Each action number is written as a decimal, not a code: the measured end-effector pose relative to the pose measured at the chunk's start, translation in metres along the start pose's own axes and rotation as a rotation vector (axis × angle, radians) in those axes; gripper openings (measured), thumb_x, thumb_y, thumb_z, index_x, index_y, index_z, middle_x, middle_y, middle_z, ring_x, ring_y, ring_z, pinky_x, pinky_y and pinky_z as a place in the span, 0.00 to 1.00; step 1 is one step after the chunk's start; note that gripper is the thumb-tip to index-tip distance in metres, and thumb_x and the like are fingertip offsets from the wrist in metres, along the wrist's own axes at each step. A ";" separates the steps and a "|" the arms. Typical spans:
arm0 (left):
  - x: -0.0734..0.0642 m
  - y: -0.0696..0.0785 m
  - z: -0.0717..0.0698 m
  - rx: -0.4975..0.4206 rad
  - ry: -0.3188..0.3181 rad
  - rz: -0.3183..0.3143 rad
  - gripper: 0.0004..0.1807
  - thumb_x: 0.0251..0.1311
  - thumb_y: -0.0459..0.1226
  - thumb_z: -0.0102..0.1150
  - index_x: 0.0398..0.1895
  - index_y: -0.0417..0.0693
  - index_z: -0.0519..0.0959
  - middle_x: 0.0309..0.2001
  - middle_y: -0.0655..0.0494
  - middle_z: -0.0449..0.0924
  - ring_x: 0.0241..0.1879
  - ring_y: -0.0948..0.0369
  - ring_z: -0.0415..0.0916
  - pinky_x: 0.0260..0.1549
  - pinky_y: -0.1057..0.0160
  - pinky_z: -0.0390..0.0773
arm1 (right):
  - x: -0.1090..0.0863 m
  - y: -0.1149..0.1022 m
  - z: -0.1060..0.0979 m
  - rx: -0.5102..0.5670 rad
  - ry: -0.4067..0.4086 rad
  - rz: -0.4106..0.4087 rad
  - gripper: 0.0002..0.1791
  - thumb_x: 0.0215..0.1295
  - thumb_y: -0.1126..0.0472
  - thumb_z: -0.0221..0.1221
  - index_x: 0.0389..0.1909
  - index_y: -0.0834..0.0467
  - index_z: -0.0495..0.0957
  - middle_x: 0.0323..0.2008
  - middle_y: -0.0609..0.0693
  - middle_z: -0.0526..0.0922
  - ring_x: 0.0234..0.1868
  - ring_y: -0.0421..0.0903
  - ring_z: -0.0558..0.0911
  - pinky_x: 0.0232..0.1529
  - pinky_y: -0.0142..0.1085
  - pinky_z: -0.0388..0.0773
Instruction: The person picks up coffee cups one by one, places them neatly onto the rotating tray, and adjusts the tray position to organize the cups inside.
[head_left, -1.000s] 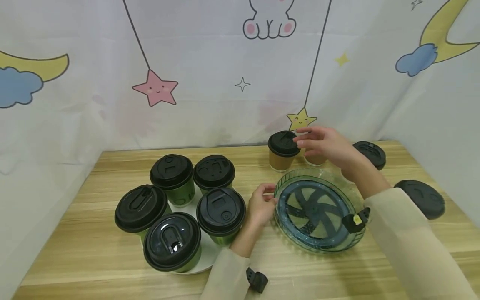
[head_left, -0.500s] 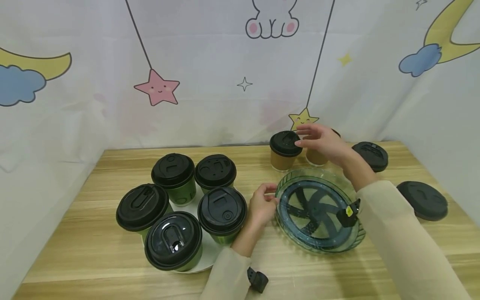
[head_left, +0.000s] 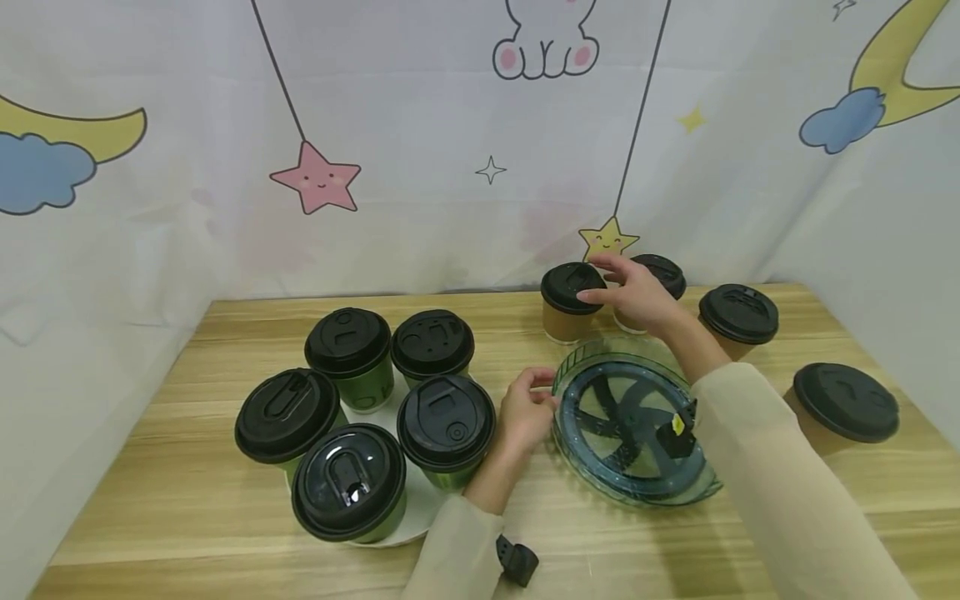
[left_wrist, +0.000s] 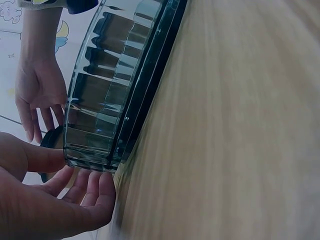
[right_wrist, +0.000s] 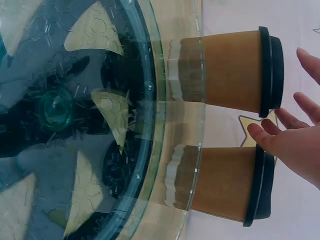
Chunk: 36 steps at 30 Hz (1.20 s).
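Observation:
In the head view my left hand (head_left: 527, 408) is at the left side of a round, clear green tray (head_left: 637, 487) with a dark pinwheel pattern in its base. The left wrist view shows its thumb (left_wrist: 47, 159) at the rim and the other fingers curled against the ribbed side wall. My right hand (head_left: 641, 293) hovers beyond the tray with spread fingers, holding nothing. Its fingertips overlap the black lid of a brown paper cup (head_left: 567, 304). A second lidded brown cup (head_left: 662, 275) stands just right of it, partly hidden by this hand.
Further right stand a black-lidded brown cup (head_left: 738, 315) and another one (head_left: 843, 404) near the right side. Several green cups with black lids, one in front (head_left: 348, 483), crowd a white round plate (head_left: 422, 510) on the left. A printed cloth (head_left: 420, 225) hangs behind the table.
My right hand has drifted left and slightly inward toward the left brown cup, uncovering more of the second cup's lid. My left hand and the tray stay in place.

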<state>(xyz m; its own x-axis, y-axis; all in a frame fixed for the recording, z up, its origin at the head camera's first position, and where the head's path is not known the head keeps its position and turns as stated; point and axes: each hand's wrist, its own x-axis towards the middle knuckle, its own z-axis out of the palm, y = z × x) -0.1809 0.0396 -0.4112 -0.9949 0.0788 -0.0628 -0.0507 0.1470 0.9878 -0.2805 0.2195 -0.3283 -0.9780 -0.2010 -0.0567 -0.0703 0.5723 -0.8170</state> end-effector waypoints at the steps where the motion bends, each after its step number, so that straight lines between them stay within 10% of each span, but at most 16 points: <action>1: 0.000 0.000 0.000 -0.002 0.000 0.001 0.17 0.53 0.22 0.54 0.47 0.38 0.75 0.45 0.47 0.76 0.38 0.59 0.74 0.31 0.67 0.75 | 0.000 0.001 0.001 0.005 0.005 0.002 0.39 0.59 0.55 0.60 0.68 0.58 0.53 0.68 0.57 0.53 0.66 0.58 0.53 0.60 0.57 0.55; 36: 0.000 0.000 -0.001 -0.023 -0.018 -0.022 0.18 0.52 0.21 0.53 0.48 0.38 0.75 0.46 0.47 0.76 0.39 0.58 0.74 0.29 0.67 0.74 | 0.006 0.008 0.016 0.026 0.032 0.030 0.45 0.56 0.56 0.63 0.70 0.55 0.48 0.69 0.56 0.48 0.67 0.58 0.50 0.57 0.56 0.60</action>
<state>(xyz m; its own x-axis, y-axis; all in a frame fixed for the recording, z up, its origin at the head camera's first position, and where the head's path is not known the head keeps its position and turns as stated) -0.1809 0.0382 -0.4107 -0.9917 0.0940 -0.0874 -0.0751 0.1267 0.9891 -0.2841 0.2106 -0.3444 -0.9853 -0.1588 -0.0632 -0.0366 0.5570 -0.8297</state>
